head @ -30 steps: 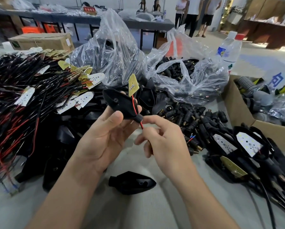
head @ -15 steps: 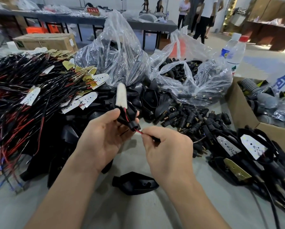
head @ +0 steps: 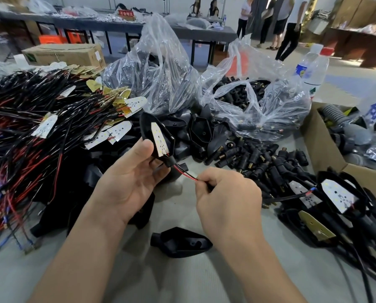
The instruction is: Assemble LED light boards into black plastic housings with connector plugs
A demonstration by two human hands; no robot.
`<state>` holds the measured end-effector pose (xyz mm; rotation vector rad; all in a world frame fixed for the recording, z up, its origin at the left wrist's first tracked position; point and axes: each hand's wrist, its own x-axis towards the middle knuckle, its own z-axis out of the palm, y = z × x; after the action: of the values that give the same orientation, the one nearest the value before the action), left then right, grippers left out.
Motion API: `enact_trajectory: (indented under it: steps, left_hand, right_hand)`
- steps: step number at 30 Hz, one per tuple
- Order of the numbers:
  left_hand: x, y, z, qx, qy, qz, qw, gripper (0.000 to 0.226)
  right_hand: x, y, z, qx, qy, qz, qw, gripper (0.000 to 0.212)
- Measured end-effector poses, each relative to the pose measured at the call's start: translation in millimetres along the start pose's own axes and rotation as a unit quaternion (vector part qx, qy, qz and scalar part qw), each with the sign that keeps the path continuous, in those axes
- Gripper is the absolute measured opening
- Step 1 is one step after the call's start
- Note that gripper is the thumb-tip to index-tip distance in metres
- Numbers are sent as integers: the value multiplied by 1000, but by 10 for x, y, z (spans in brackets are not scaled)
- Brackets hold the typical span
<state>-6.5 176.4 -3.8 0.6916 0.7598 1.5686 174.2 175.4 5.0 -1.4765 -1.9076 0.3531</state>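
Head view: the left hand (head: 130, 182) grips a black teardrop-shaped plastic housing (head: 146, 125) above the grey tabletop (head: 182, 281), with a white LED board (head: 159, 138) seated inside it. The right hand (head: 228, 200) has its fingers (head: 205, 179) pinching the red and black wires (head: 183, 172) that leave the housing's neck. An empty black housing (head: 180, 244) lies on the tabletop below.

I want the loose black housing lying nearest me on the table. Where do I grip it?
Probably pinch the empty housing across its wide middle, coming from above. It lies flat and alone on the table, long sides exposed; the narrow neck at its left end offers less purchase.
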Motion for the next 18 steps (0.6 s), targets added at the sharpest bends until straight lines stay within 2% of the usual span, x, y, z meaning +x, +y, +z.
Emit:
enact_trajectory:
  steps: [3,5,8,12,15,18]
  left_hand:
    - [-6,24,3,34,-7,3,999,37]
    - [-5,26,23,65,7,13,998,35]
    - [-10,10,102,66,41,33,996,44]
    - [-26,9,168,102,30,39,994,42]
    - [-39,6,168,117,-21,17,993,31]
    - [-35,2,143,123,-28,3,992,25]
  right_hand:
    - [0,-17,0,-20,-38,53,998,15]
    - [-5,-22,21,-25,-58,76,995,16]
    - [-16,-19,51,3,-80,67,995,14]
    - [-26,-34,68,132,-109,63,983,16]
    - [18,-51,54,246,-134,113,953,23]
    - [61,-28,21,345,-153,163,912,29]
